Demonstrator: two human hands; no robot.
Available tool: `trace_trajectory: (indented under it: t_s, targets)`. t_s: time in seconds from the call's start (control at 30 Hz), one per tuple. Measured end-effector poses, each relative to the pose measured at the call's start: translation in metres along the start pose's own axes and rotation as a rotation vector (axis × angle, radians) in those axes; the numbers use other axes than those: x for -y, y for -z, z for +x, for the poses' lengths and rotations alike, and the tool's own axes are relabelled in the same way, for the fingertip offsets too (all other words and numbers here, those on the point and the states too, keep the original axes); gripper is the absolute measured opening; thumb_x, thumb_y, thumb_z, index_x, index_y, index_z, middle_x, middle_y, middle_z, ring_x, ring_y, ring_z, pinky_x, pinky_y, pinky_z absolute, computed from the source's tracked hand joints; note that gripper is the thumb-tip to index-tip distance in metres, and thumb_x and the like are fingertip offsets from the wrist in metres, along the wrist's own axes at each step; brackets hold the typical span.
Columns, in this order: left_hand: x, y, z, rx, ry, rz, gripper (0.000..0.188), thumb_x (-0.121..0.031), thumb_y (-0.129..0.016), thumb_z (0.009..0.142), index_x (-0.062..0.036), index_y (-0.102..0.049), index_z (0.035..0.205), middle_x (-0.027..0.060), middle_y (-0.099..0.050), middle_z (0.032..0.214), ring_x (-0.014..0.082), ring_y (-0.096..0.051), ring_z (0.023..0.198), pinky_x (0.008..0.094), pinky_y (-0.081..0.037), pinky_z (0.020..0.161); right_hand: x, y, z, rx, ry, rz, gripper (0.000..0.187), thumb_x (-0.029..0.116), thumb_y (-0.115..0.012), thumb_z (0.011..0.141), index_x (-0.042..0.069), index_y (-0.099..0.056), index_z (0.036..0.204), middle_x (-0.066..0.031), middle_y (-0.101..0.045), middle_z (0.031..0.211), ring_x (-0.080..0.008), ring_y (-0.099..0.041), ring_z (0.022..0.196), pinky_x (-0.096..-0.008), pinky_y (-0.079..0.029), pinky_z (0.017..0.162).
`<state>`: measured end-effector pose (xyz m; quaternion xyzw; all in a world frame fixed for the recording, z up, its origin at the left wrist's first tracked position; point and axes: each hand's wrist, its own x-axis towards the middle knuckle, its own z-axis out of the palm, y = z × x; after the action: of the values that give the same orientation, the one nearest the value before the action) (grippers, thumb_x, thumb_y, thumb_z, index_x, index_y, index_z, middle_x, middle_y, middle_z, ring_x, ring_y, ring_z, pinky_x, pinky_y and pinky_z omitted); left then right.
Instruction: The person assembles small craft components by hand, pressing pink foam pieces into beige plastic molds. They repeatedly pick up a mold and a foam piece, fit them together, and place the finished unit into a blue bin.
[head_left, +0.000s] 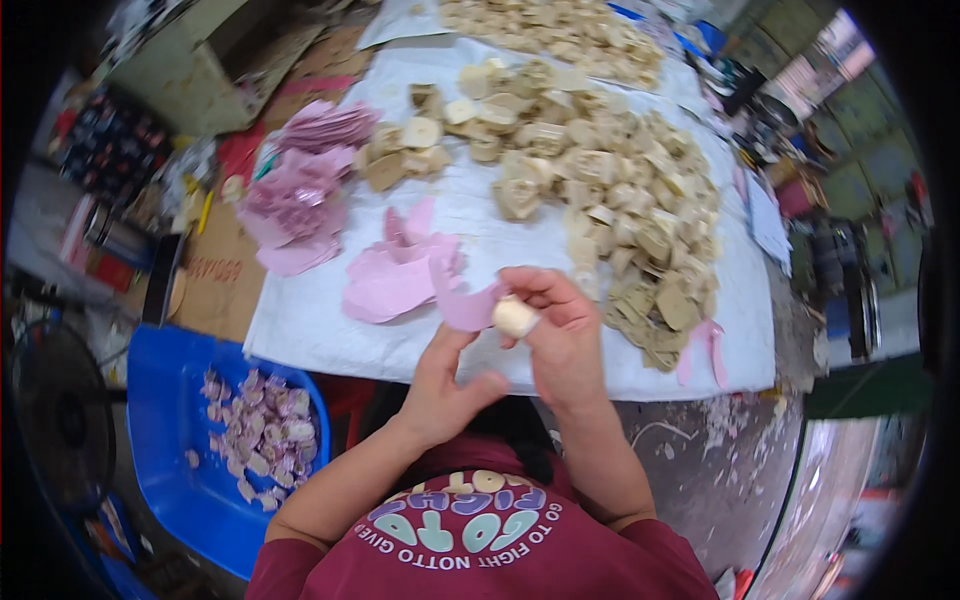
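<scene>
Between the thumb and fingers of my right hand (pixel 562 335) is a small cream-coloured piece (pixel 516 316) with a rounded face. A curved pink sheet (pixel 465 306) reaches from that piece toward the left, and its far end stands up. My left hand (pixel 440 390) is just below the sheet, with its thumb stretched away from the fingers. Those fingertips meet the sheet's lower edge and are partly hidden. Beyond my hands lies a loose stack of pink cut sheets (pixel 390 278) on the white table cover (pixel 400 352).
A big heap of cream pieces (pixel 625 175) spreads over the table's right side. More pink sheets (pixel 295 215) lie at the left. A blue basin (pixel 165 400) holding pink-wrapped pieces (pixel 265 430) stands at lower left. Pink strips (pixel 714 350) lie by the right front edge.
</scene>
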<state>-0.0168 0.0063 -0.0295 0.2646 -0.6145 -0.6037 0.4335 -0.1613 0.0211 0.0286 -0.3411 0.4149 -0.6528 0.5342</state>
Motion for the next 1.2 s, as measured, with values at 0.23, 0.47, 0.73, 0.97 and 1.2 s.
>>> trace_trajectory:
  t_s: [0.23, 0.47, 0.73, 0.97, 1.2]
  targets:
    - [-0.017, -0.023, 0.025, -0.274, 0.200, -0.325, 0.025, -0.017, -0.055, 0.098, 0.0032, -0.064, 0.110, 0.0084, -0.065, 0.106, 0.0121, -0.058, 0.099, 0.0289, -0.043, 0.091, -0.001, 0.029, -0.035, -0.261, 0.340, -0.471, 0.023, 0.000, -0.067, 0.083, 0.000, -0.063, 0.106, -0.0045, -0.065, 0.087, -0.0084, -0.061, 0.075, -0.0233, -0.049, 0.067]
    - [-0.023, -0.033, 0.007, -0.214, -0.066, 0.011, 0.022, -0.012, -0.056, 0.096, 0.0025, -0.065, 0.109, 0.0083, -0.063, 0.112, 0.0145, -0.058, 0.100, 0.0294, -0.045, 0.088, -0.012, 0.014, -0.034, -0.192, 0.241, -0.401, 0.029, -0.002, -0.065, 0.085, 0.000, -0.059, 0.113, -0.0050, -0.066, 0.089, -0.0085, -0.062, 0.081, -0.0234, -0.052, 0.073]
    - [-0.017, -0.026, -0.002, -0.162, -0.128, 0.127, 0.025, -0.012, -0.058, 0.095, 0.0006, -0.065, 0.115, 0.0098, -0.056, 0.121, 0.0176, -0.053, 0.110, 0.0328, -0.042, 0.094, 0.002, 0.007, -0.035, -0.164, 0.024, -0.242, 0.029, -0.005, -0.060, 0.086, -0.002, -0.055, 0.114, -0.0075, -0.065, 0.092, -0.0088, -0.062, 0.083, -0.0222, -0.051, 0.073]
    - [-0.032, -0.024, -0.011, -0.200, 0.032, 0.001, 0.027, -0.017, -0.057, 0.097, 0.0017, -0.064, 0.115, 0.0071, -0.058, 0.120, 0.0139, -0.057, 0.101, 0.0299, -0.042, 0.093, -0.016, 0.007, -0.026, -0.126, 0.155, -0.260, 0.030, -0.008, -0.058, 0.086, -0.002, -0.052, 0.114, -0.0058, -0.060, 0.093, -0.0087, -0.059, 0.083, -0.0228, -0.049, 0.075]
    - [-0.022, -0.014, -0.002, -0.404, 0.074, -0.208, 0.031, -0.019, -0.055, 0.098, 0.0045, -0.059, 0.119, 0.0093, -0.061, 0.114, 0.0133, -0.058, 0.102, 0.0277, -0.044, 0.092, -0.004, 0.002, -0.033, -0.203, 0.075, -0.185, 0.035, -0.004, -0.064, 0.085, -0.001, -0.051, 0.117, -0.0056, -0.063, 0.091, -0.0085, -0.060, 0.081, -0.0220, -0.048, 0.074]
